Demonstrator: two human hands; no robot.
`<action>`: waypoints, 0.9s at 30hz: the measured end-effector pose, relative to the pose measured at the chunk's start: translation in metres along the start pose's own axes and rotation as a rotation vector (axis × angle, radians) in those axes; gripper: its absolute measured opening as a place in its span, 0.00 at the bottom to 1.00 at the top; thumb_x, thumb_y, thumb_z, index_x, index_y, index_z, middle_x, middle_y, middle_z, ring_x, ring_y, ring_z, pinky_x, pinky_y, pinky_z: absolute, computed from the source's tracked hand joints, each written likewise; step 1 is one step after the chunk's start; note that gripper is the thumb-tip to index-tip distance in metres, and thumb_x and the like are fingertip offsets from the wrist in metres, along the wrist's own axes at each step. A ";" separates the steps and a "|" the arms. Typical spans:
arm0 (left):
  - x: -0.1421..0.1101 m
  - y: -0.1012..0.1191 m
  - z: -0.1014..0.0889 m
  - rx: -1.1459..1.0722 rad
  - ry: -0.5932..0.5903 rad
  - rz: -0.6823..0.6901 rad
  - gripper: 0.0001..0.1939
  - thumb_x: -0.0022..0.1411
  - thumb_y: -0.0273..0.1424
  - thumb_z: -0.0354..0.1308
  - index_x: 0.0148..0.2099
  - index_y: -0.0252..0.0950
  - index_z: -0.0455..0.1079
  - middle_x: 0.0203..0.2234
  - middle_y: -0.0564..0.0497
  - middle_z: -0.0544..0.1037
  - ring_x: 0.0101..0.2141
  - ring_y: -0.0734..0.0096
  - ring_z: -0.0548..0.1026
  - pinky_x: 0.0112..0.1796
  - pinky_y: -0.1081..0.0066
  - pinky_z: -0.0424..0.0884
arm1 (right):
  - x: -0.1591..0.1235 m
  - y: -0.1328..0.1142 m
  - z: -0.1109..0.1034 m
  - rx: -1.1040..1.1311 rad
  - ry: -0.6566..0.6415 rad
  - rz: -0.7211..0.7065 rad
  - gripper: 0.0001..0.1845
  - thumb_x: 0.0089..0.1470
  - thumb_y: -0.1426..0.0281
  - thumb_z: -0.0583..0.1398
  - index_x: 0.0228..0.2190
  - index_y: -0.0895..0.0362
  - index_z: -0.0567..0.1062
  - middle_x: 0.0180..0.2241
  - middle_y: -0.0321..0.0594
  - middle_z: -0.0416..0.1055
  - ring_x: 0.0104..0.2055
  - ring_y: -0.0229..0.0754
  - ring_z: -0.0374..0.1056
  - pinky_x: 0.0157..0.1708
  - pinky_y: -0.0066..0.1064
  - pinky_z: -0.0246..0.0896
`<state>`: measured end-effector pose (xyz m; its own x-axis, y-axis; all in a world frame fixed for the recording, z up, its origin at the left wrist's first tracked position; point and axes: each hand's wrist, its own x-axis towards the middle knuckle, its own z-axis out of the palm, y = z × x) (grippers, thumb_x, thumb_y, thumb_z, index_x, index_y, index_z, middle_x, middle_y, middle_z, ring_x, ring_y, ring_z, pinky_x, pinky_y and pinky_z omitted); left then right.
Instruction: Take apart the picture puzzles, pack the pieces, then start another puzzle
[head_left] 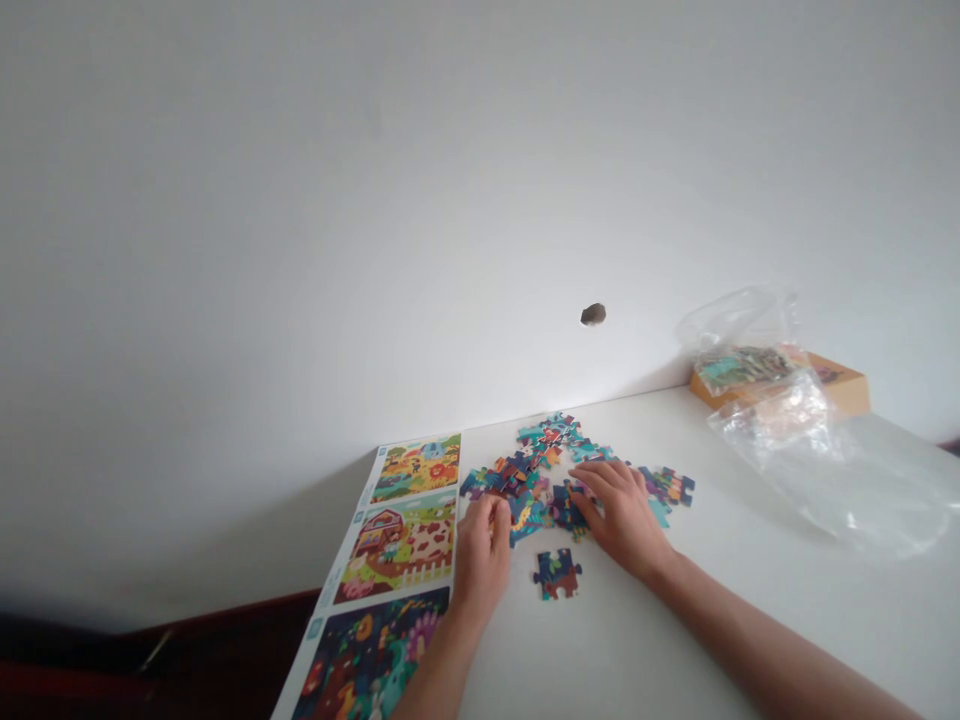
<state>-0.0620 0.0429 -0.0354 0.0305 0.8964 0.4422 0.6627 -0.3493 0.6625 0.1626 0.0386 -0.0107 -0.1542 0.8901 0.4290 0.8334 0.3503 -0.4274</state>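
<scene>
A heap of colourful jigsaw pieces [551, 455] lies on a white table [675, 620] near the wall. My left hand [481, 555] rests at the heap's left edge with its fingers curled in a pinch over some pieces; what they hold is hidden. My right hand [621, 515] lies flat on the right part of the heap, fingers stretched out over the pieces. A small joined cluster of pieces [557, 574] sits alone on the table between my two hands, just in front of the heap.
A picture sheet [390, 560] with three printed scenes lies along the table's left edge. At the back right stand a wooden box [844, 385] and crumpled clear plastic bags [795, 420]. A dark mark [592, 315] shows on the white wall.
</scene>
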 end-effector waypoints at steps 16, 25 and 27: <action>-0.009 0.017 -0.008 0.372 -0.410 0.190 0.38 0.58 0.45 0.60 0.68 0.53 0.52 0.68 0.48 0.49 0.64 0.43 0.51 0.59 0.43 0.54 | -0.009 0.009 0.018 -0.286 -0.198 0.280 0.32 0.63 0.56 0.47 0.62 0.61 0.60 0.64 0.59 0.52 0.67 0.64 0.43 0.61 0.63 0.34; -0.008 0.011 -0.006 0.366 -0.420 0.174 0.34 0.58 0.47 0.60 0.65 0.49 0.59 0.67 0.47 0.52 0.65 0.45 0.51 0.60 0.44 0.53 | -0.005 0.003 0.008 0.098 -0.132 -0.144 0.26 0.59 0.74 0.50 0.59 0.59 0.64 0.62 0.49 0.59 0.65 0.47 0.52 0.62 0.41 0.52; -0.008 0.012 -0.008 0.365 -0.415 0.175 0.33 0.59 0.46 0.60 0.65 0.49 0.59 0.67 0.46 0.52 0.64 0.45 0.51 0.60 0.44 0.53 | -0.001 0.012 0.002 0.028 -0.064 -0.067 0.27 0.55 0.79 0.49 0.56 0.57 0.67 0.59 0.47 0.64 0.62 0.46 0.56 0.61 0.43 0.52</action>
<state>-0.0600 0.0293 -0.0266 0.4050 0.8914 0.2032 0.8344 -0.4513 0.3165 0.1716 0.0421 -0.0178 -0.2434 0.8810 0.4057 0.8049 0.4169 -0.4223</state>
